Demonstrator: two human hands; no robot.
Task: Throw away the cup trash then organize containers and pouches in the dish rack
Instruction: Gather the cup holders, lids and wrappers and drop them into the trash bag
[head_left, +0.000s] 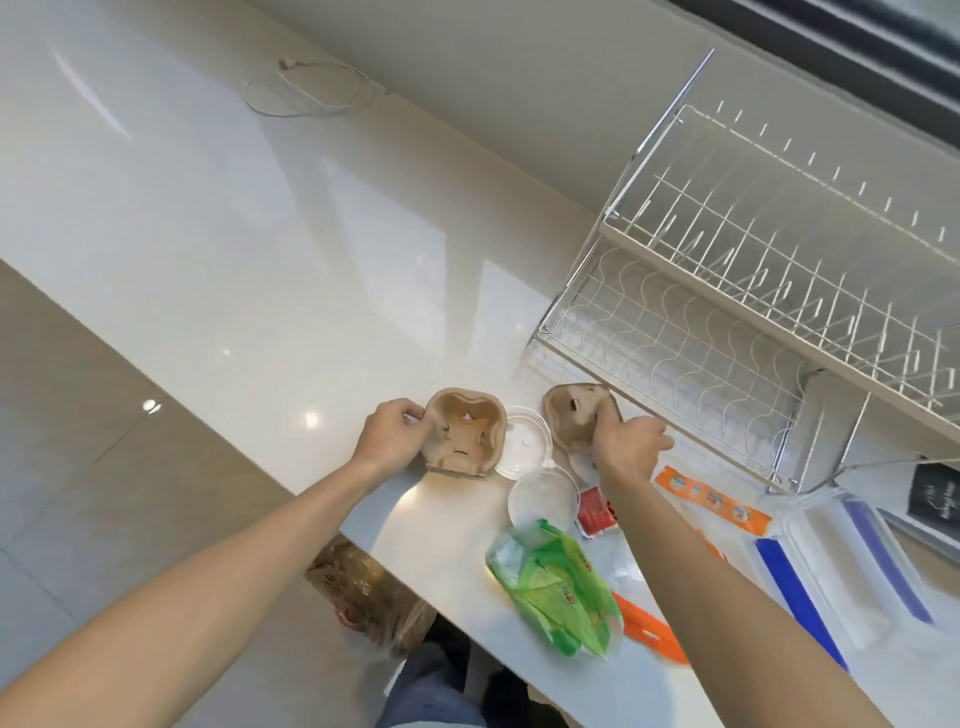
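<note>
The person is gripping two brown cup holders: the left hand (395, 434) is pinching the edge of the left cup holder (465, 439), lying flat on the counter (249, 249), while the right hand (626, 441) is closing around the right cup holder (574, 415), tilting it up. Nothing seems thrown away yet, and the dish rack (727, 291) is standing empty, so most of the work is remaining. Round clear containers (543, 493), a green pouch (558, 587), orange pouches (711, 499) and a blue-edged box (852, 566) are waiting near the counter's front edge. A brown bag (363, 587) is sitting on the floor below that edge, and the counter to the left is lying open.
</note>
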